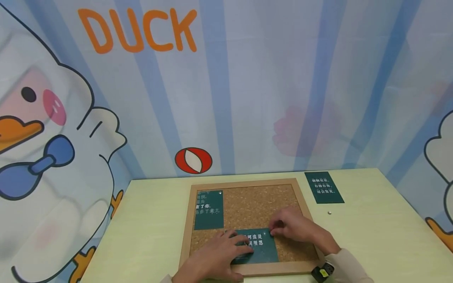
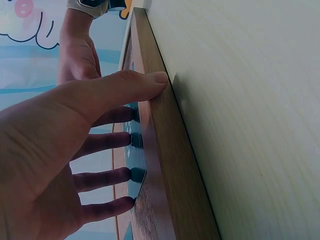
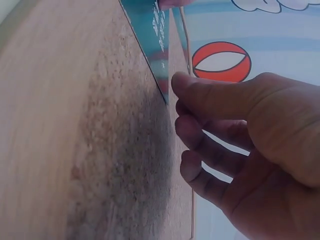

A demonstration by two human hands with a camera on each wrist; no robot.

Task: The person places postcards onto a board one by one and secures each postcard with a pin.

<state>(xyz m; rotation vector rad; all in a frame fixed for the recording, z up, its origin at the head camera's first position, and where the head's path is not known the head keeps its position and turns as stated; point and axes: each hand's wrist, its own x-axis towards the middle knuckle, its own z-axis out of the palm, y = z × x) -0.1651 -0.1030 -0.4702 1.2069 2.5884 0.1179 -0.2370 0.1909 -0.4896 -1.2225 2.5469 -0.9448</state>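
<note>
A dark green card (image 1: 265, 251) with white characters lies on the lower part of a wood-framed cork board (image 1: 258, 206). My left hand (image 1: 221, 253) rests on the card's left part with fingers spread; its thumb (image 2: 145, 85) touches the wooden frame (image 2: 165, 130). My right hand (image 1: 291, 226) is at the card's upper right corner, fingers bent and thumb near the index finger. In the right wrist view the thumb (image 3: 200, 92) is close to the card (image 3: 147, 35); whether anything is between the fingertips is hidden.
Another green card (image 1: 209, 216) is on the board's upper left, with a small silver pin (image 1: 220, 192) at its top right corner. A third green card (image 1: 324, 188) lies on the table (image 1: 375, 228) right of the board, a small silver pin (image 1: 329, 212) below it. Behind hangs a printed curtain (image 1: 247, 98).
</note>
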